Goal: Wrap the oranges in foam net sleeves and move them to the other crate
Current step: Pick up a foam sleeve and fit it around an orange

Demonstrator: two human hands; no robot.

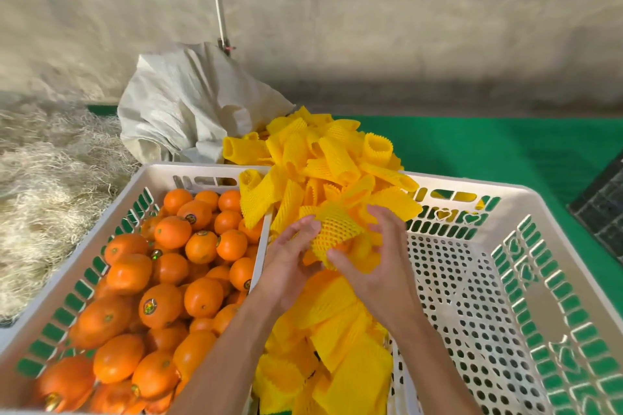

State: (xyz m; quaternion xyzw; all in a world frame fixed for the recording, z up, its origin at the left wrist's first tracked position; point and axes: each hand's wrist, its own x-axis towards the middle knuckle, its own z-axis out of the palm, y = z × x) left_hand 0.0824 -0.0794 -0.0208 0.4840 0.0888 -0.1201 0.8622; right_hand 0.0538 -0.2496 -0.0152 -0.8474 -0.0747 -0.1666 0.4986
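Note:
Between the two crates, both my hands hold one yellow foam net sleeve stretched round something orange, of which only a sliver shows at its lower edge. My left hand grips the sleeve's left side. My right hand grips its right side and bottom. The left white crate is full of loose oranges, several with stickers. The right white crate has a bare perforated floor.
A heap of yellow foam net sleeves spills between and over the crates. A white woven sack lies behind the left crate, below a thin pole. Straw lies at left. A green mat and a dark crate lie at right.

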